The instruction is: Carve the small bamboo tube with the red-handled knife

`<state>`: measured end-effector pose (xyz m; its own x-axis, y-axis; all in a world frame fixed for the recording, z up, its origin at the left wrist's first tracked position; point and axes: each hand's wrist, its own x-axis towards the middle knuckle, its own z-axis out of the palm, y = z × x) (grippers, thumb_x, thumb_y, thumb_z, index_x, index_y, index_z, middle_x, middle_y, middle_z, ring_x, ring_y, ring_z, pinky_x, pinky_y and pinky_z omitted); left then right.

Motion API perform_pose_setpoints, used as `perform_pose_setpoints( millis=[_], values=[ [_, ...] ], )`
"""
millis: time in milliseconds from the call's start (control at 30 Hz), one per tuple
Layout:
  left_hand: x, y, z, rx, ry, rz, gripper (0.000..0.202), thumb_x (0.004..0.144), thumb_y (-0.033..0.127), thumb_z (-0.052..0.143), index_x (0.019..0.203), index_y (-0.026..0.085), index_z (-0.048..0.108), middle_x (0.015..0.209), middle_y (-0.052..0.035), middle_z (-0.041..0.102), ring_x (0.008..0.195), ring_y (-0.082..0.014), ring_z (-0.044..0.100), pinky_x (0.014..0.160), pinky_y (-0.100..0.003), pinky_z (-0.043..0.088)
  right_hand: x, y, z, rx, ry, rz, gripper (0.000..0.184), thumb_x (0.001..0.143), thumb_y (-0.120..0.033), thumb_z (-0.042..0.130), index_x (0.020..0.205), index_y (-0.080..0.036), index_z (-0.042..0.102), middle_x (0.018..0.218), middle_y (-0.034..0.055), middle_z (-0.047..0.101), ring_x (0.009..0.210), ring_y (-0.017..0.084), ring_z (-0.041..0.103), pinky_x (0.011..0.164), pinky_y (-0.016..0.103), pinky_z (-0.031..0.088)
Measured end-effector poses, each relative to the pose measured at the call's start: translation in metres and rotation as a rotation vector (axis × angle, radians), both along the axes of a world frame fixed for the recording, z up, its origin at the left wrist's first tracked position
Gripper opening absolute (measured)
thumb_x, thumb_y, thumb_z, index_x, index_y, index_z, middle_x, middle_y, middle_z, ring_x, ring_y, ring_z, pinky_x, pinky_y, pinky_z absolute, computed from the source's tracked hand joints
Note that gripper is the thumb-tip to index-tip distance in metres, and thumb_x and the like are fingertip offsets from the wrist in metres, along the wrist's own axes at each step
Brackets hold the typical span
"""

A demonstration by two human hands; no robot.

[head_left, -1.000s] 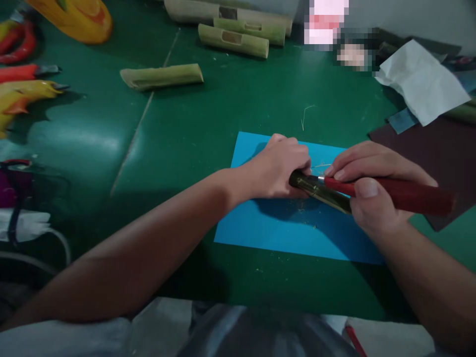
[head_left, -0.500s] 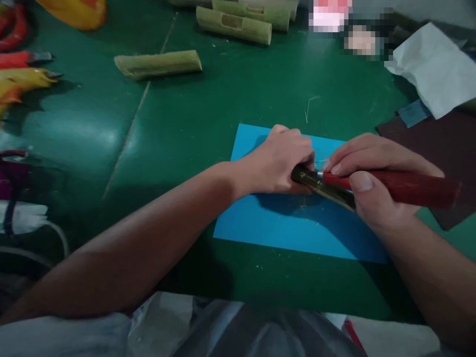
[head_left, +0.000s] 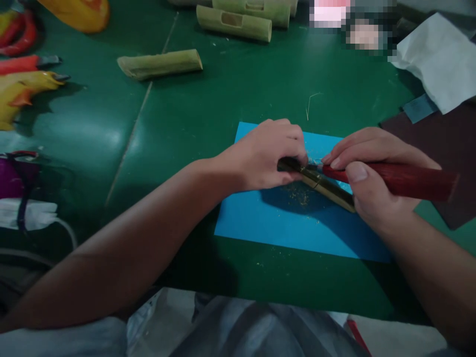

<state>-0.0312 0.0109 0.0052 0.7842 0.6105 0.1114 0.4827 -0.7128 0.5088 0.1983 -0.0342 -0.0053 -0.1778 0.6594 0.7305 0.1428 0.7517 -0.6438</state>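
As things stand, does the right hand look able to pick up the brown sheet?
Probably not without letting go: the right hand is holding the red tool, though the brown sheet lies close by.

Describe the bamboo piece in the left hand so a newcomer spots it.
On the green table, find the blue sheet. Over it, the left hand grips the bamboo piece. Its dark olive surface sets it apart from the paler bamboo tubes farther back and the red-handled tool beside it.

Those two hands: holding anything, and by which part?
The left hand grips a dark bamboo piece near one end; the right hand holds a red-handled tool by its handle.
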Motion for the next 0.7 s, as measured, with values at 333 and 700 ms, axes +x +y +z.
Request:
perform_pose_setpoints(
  millis=[333, 700],
  values=[
    [0.001, -0.007, 0.001, -0.12, -0.034, 0.086, 0.017, 0.092, 0.028, 0.075, 0.108, 0.023, 0.076, 0.109, -0.0029, 0.078, 0.109, -0.0239, 0.071, 0.097, -0.038, 0.054, -0.004, -0.008, 0.013, -0.065, -0.053, 0.025, 0.01, 0.09, -0.018, 0.079, 0.088, -0.028, 0.081, 0.079, 0.0018, 0.077, 0.073, 0.022, 0.074, 0.065, 0.039, 0.061],
    [-0.005, -0.014, -0.028, -0.064, -0.177, 0.036, 0.012, 0.095, 0.031, 0.07, 0.105, 0.026, 0.069, 0.111, -0.0054, 0.076, 0.111, -0.0256, 0.071, 0.106, -0.046, 0.051, 0.001, -0.008, 0.013, -0.056, -0.143, 0.106, 0.009, 0.094, -0.022, 0.08, 0.09, -0.03, 0.078, 0.081, 0.0, 0.08, 0.077, 0.022, 0.077, 0.07, 0.037, 0.064]
  ],
)
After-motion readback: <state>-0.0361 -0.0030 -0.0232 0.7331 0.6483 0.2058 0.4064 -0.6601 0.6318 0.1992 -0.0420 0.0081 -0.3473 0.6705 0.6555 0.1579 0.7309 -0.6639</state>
